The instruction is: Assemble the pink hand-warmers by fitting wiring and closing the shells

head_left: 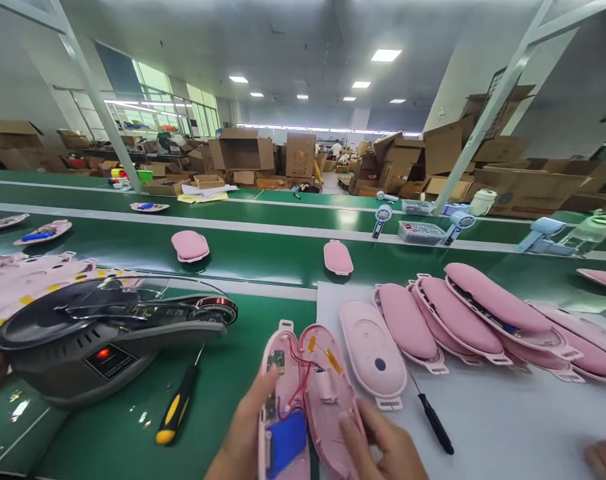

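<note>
My left hand (pixel 245 427) grips one half of an opened pink oval device case (pixel 327 340), its thumb on the inner edge. That half carries a small green circuit board (pixel 277 362) and a blue battery pack (pixel 287 441). My right hand (pixel 390 443) is closed around the other half, whose inside shows a white cylindrical part (pixel 325 387) and pieces of yellow tape (pixel 334 361). Red wires (pixel 303 373) run between the two halves. To the right of the case lies a pale pink shell (pixel 373 347), with a black screwdriver (pixel 436 423) near it.
A yellow-and-black screwdriver (pixel 179 405) and a dark tape dispenser (pixel 113 340) stand to the left. Several pink cases (pixel 463 313) are piled at right. More cases (pixel 190 245) rest on the green belt (pixel 263 250). Other people's hands (pixel 605 459) show at both side edges.
</note>
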The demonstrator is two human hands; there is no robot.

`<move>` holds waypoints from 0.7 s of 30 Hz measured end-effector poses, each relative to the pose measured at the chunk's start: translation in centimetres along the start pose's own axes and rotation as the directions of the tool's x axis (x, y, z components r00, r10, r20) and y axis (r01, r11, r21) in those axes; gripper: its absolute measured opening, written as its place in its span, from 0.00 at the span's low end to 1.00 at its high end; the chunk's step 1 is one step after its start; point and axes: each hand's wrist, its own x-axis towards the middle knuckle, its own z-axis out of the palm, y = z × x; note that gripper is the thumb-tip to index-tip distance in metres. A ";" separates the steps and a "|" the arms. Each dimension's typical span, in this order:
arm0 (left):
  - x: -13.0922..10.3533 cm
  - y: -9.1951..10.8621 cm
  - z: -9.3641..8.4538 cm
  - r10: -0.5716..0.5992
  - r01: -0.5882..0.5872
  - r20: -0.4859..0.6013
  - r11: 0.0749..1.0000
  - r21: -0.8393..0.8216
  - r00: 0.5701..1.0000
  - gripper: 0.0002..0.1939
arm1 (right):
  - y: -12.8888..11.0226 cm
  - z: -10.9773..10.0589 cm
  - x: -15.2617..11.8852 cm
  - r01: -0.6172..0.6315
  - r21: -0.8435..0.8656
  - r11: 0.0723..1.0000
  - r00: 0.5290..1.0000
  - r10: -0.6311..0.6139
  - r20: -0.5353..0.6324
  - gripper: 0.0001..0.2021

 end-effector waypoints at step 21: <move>-0.8 -0.8 -1.4 -0.245 0.438 0.403 0.742 -0.507 0.882 0.23 | -3.5 -3.2 3.5 0.188 0.087 0.978 0.979 -0.194 0.066 0.05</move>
